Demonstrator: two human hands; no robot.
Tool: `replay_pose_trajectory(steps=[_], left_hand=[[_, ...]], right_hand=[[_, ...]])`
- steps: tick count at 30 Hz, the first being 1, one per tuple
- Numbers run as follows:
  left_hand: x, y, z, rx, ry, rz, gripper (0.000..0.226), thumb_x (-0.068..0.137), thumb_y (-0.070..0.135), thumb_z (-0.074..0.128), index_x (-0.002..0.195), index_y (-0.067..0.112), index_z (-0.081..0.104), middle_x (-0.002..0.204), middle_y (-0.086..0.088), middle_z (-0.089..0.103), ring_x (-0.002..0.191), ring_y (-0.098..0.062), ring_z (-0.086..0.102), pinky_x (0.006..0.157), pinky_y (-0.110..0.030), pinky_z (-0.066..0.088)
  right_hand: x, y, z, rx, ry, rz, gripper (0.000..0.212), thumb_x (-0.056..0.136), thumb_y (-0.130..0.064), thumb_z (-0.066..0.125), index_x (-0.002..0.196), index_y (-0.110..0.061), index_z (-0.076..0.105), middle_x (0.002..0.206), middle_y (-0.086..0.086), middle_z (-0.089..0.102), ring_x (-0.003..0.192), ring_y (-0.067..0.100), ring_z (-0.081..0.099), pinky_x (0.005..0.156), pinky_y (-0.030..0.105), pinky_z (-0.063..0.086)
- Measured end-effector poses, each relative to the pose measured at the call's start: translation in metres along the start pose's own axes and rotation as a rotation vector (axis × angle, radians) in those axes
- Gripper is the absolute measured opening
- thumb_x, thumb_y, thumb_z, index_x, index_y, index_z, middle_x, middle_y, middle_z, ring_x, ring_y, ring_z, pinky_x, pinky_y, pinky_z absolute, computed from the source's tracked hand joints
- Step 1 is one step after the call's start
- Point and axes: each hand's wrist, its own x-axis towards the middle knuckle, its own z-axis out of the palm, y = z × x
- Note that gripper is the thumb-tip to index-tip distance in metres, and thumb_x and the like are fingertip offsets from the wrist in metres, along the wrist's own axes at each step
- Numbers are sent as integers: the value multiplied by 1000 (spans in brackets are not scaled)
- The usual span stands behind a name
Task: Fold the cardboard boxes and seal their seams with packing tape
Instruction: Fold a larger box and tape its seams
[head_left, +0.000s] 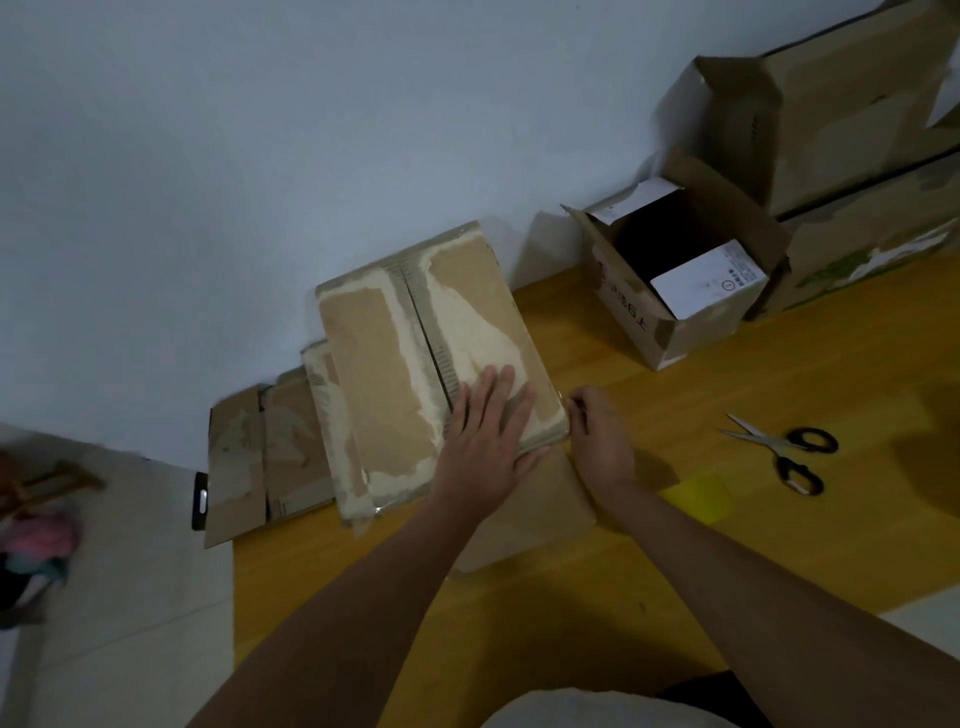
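Note:
A closed brown cardboard box with torn, pale patches stands on the yellow table, its two top flaps meeting at a centre seam. My left hand lies flat, fingers spread, on the near right part of the top. My right hand is at the box's near right corner, fingers pinched together against the edge; clear tape glints along that edge, but I cannot tell whether the fingers hold any. No tape roll shows.
Black-handled scissors lie open on the right, near a yellow card. An open small box stands behind, larger boxes at the back right. Flattened cardboard leans left. The table edge drops to the floor.

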Motion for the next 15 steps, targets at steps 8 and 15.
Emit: replay_pose_trajectory(steps=[8, 15], left_hand=[[3, -2, 0, 5, -44, -11, 74, 96, 61, 44, 153, 17, 30, 161, -16, 23, 151, -33, 14, 118, -58, 20], [2, -2, 0, -20, -62, -15, 72, 97, 62, 40, 152, 16, 33, 160, -15, 26, 150, -33, 17, 118, -57, 20]], right_hand=[[14, 2, -2, -43, -162, 60, 17, 102, -25, 43, 109, -12, 51, 101, 5, 59, 87, 22, 57, 70, 37, 45], [33, -2, -11, -365, -397, -72, 14, 101, -21, 44, 111, -11, 46, 116, 8, 49, 90, 26, 53, 67, 35, 40]])
